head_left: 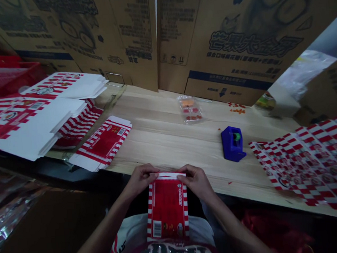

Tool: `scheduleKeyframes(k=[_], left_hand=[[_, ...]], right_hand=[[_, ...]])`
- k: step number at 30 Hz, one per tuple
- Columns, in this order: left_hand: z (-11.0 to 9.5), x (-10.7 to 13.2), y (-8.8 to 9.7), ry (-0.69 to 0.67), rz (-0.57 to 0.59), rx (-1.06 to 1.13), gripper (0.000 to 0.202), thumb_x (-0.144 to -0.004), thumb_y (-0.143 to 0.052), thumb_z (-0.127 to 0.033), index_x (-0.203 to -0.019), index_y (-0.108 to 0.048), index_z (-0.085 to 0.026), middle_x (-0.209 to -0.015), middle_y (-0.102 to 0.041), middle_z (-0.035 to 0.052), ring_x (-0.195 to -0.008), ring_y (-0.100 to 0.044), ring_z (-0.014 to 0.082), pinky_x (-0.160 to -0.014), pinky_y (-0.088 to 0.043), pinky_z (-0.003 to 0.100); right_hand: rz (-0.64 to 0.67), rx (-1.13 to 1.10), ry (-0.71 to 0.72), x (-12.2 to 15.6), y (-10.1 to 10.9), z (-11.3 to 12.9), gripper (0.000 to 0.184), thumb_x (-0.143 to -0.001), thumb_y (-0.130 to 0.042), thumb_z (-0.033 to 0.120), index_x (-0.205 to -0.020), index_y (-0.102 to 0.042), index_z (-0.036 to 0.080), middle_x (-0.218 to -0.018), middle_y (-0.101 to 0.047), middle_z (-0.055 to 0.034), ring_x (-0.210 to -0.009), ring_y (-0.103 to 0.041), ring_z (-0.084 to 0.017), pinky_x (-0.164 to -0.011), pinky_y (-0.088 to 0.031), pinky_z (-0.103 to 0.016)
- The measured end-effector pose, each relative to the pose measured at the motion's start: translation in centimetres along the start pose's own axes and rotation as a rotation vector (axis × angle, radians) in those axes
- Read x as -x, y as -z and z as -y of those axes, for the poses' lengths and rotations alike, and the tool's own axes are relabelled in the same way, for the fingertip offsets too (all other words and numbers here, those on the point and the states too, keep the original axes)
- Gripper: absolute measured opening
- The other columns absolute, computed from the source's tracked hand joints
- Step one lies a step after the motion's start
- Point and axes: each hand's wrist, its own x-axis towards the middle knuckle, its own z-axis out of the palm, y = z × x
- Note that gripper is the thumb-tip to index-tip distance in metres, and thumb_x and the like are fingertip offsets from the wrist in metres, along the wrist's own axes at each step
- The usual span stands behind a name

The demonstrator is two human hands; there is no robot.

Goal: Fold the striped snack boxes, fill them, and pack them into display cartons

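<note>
A red box with red-and-white striped edges point(167, 206) stands against my body at the table's front edge, its white flap end uppermost. My left hand point(143, 179) pinches the left corner of that end, and my right hand point(195, 179) pinches the right corner. A narrow slit shows between the white flaps. Left of my hands lies a small stack of flat striped cartons point(106, 142). To the right, a blue tape dispenser point(229, 146) with a green core sits on the wooden table point(158, 139).
More flat cartons point(37, 127) are piled at the left beside a red crate point(29, 74). A clear packet of coloured pieces point(190, 110) lies near large cardboard boxes point(195, 32) at the back. Rows of striped boxes point(317, 160) stand at the right. Orange crumbs point(237, 110) are scattered behind the dispenser.
</note>
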Motion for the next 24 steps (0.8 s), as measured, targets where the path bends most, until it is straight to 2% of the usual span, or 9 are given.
scheduleKeyframes(k=[3,8,13,17,21,24], left_hand=[[-0.6,-0.8,0.8,0.077,0.012,0.007,0.018,-0.073,-0.07,-0.033,-0.075,-0.075,-0.015,-0.072,-0.073,0.0064,-0.069,-0.064,0.0195,-0.066,-0.047,0.028],[-1.4,-2.0,1.6,0.166,0.1,0.141,0.024,-0.07,-0.072,-0.036,-0.071,-0.074,-0.012,-0.064,-0.07,0.0053,-0.058,-0.061,0.0163,-0.057,-0.044,0.025],[-0.9,-2.1,2.2,0.106,0.14,0.11,0.026,-0.075,-0.069,-0.037,-0.069,-0.072,-0.012,-0.063,-0.068,0.0036,-0.059,-0.058,0.0142,-0.057,-0.043,0.023],[-0.7,-1.2,2.2,-0.004,0.174,-0.008,0.026,-0.082,-0.063,-0.037,-0.078,-0.073,-0.013,-0.075,-0.07,0.0057,-0.071,-0.062,0.0167,-0.065,-0.046,0.025],[-0.4,-0.4,0.9,-0.098,0.06,-0.072,0.018,-0.08,-0.066,-0.031,-0.081,-0.073,-0.015,-0.082,-0.072,0.0072,-0.077,-0.064,0.019,-0.072,-0.048,0.029],[0.2,0.0,-0.6,-0.062,-0.032,0.047,0.016,-0.08,-0.065,-0.03,-0.075,-0.069,-0.015,-0.078,-0.069,0.0058,-0.075,-0.063,0.0179,-0.07,-0.048,0.028]], right_hand=[[0.03,0.054,0.007,-1.1,0.6,0.4,0.009,-0.072,-0.068,0.027,-0.076,-0.069,0.018,-0.066,-0.068,-0.0014,-0.059,-0.06,-0.016,-0.053,-0.045,-0.025],[0.075,0.047,0.021,-2.6,1.1,1.8,0.009,-0.07,-0.067,0.025,-0.066,-0.067,0.018,-0.058,-0.064,-0.0005,-0.053,-0.056,-0.014,-0.049,-0.042,-0.023],[0.097,0.084,0.085,-2.3,1.0,2.2,0.017,-0.077,-0.062,0.028,-0.063,-0.064,0.018,-0.06,-0.064,-0.0005,-0.057,-0.056,-0.015,-0.053,-0.043,-0.024],[0.096,0.155,0.181,-1.0,1.0,1.9,0.014,-0.082,-0.063,0.031,-0.077,-0.068,0.019,-0.074,-0.066,-0.0019,-0.068,-0.06,-0.016,-0.062,-0.047,-0.026],[0.019,0.133,0.218,-0.1,0.5,1.3,0.013,-0.084,-0.061,0.03,-0.078,-0.067,0.02,-0.078,-0.068,-0.0038,-0.073,-0.062,-0.019,-0.067,-0.049,-0.029],[-0.055,0.071,0.217,0.5,-0.3,0.7,0.016,-0.085,-0.059,0.028,-0.072,-0.066,0.02,-0.082,-0.07,-0.0051,-0.08,-0.064,-0.02,-0.073,-0.05,-0.031]])
